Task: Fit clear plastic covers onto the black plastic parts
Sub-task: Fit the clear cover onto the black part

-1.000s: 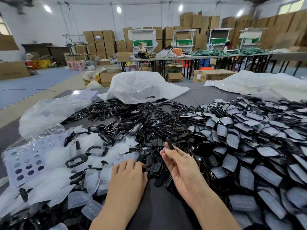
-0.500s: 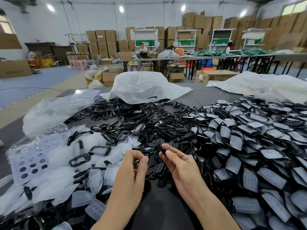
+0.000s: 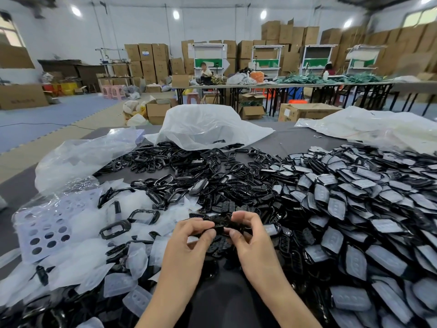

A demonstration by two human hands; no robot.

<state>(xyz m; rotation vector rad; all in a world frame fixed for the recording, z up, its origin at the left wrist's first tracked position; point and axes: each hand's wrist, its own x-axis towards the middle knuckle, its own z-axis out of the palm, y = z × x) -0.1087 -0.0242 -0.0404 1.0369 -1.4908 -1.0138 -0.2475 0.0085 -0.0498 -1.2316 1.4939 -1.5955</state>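
Grey table (image 3: 293, 140), small matte black part (image 3: 221, 227) btwn both hands' grip

The room is bright. Round lamps (image 3: 176, 14) on the ceiling shine white, each with a soft glow around it. Daylight also comes in through a window (image 3: 419, 16) at the top right and a side window (image 3: 8, 31) at the far left. The big white plastic bag (image 3: 208, 124) looks very bright. The black plastic parts (image 3: 179, 162) have little shiny spots. Shadows are soft and weak. The picture bends at its edges, so the walls lean. The top corners look smeared. The far boxes (image 3: 151, 60) are a bit fuzzy.
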